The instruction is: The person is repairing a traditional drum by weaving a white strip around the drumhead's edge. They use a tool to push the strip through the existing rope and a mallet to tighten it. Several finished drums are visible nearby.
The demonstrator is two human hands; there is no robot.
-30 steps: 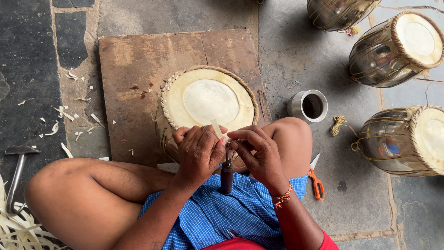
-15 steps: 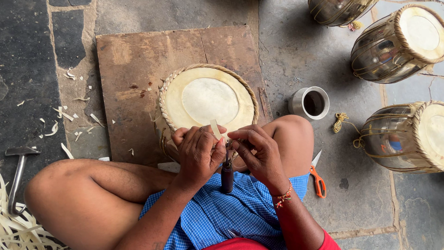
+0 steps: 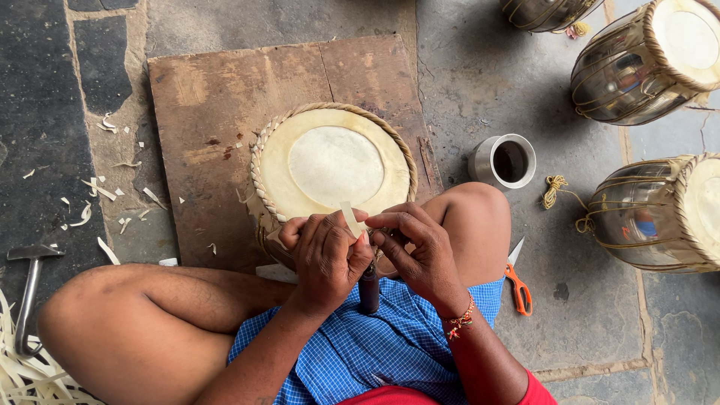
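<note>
left hand (image 3: pixel 324 251): clenched on dark tool handle (image 3: pixel 368 289), long axis 12–6 o'clock, butt toward 6 | right hand (image 3: pixel 420 247): pinching pale strip (image 3: pixel 350 219), tip toward 11 o'clock | both at 6 o'clock edge of drum head (image 3: pixel 335 163) on wooden board (image 3: pixel 210 97)

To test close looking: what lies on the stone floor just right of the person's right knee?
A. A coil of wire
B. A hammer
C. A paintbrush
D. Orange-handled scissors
D: the orange-handled scissors lie on the floor beside the right knee; the hammer is far off on the other side.
</note>
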